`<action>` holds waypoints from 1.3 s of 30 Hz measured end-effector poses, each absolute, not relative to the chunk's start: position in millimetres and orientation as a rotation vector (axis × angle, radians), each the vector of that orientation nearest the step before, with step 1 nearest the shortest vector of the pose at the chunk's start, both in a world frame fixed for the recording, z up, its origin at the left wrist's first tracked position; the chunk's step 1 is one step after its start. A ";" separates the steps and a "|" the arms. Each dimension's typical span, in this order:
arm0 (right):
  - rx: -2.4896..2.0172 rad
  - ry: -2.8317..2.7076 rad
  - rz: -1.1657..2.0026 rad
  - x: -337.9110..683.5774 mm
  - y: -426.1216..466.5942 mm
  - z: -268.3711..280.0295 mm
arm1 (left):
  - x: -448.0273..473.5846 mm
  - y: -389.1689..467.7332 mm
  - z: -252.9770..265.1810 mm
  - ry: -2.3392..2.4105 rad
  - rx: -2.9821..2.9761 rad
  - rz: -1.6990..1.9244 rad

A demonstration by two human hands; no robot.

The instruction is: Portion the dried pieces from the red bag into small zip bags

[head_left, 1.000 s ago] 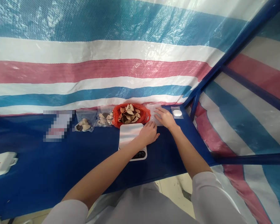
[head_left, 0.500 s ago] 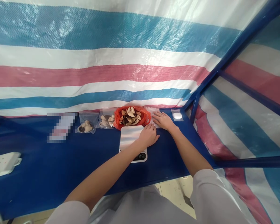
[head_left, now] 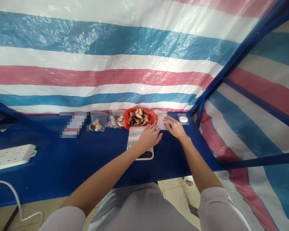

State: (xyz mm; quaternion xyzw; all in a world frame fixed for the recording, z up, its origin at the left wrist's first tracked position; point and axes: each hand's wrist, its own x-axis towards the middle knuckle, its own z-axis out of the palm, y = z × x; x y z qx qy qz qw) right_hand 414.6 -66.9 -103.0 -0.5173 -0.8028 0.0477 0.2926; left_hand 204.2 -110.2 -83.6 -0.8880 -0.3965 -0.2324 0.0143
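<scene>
My left hand (head_left: 149, 137) is over the right side of a white kitchen scale (head_left: 135, 132), fingers extended and holding nothing that I can see. Just beyond the scale, a red plastic bag (head_left: 126, 119) lies open, full of dried slices (head_left: 139, 117) with pale and brown faces. To its right are clear plastic bags (head_left: 161, 118) lying flat. My right hand (head_left: 175, 127) is at their right edge, fingers spread and slightly bent; whether the fingertips touch the plastic I cannot tell.
Two clear zip bags with similar pieces, one bag (head_left: 97, 122) and another bag (head_left: 115, 118), lie left of the red bag. A small bag with a white round item (head_left: 183, 119) is at the right. A power strip (head_left: 13, 156) sits at left. Striped sheeting (head_left: 106, 61) walls the blue table (head_left: 86, 160).
My right hand has drawn back a little to the right from the flat clear bags. My left hand has shifted slightly left over the scale. The camera view has shifted somewhat.
</scene>
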 end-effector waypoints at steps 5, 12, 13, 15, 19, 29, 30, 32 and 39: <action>-1.402 -2.129 0.139 390.6 -96.4 -106.5 | 155.6 -113.2 -78.1 -1.373 -2.662 -0.848; -1.422 -2.191 0.068 364.7 -109.2 -129.7 | 79.7 -122.5 -88.3 -1.632 -2.467 -0.876; -1.430 -2.187 0.050 362.1 -109.7 -133.9 | 69.5 -124.3 -92.0 -1.671 -2.426 -0.876; -1.450 -2.172 0.019 357.6 -110.3 -141.7 | 51.5 -127.1 -101.1 -1.718 -2.391 -0.857; -1.478 -2.188 0.028 353.4 -110.3 -151.8 | 29.9 -128.5 -120.7 -1.786 -2.396 -0.802; -1.581 -2.237 0.122 352.5 -114.2 -147.8 | 31.6 -128.2 -136.2 -1.802 -2.424 -0.563; -1.590 -2.241 0.118 352.0 -114.7 -147.4 | 31.6 -128.7 -136.0 -1.801 -2.430 -0.539; -1.609 -2.254 0.110 351.1 -115.4 -146.4 | 31.7 -130.0 -134.9 -1.803 -2.436 -0.485; -1.660 -2.307 0.123 348.6 -118.0 -140.5 | 33.0 -131.4 -130.0 -1.837 -2.449 -0.392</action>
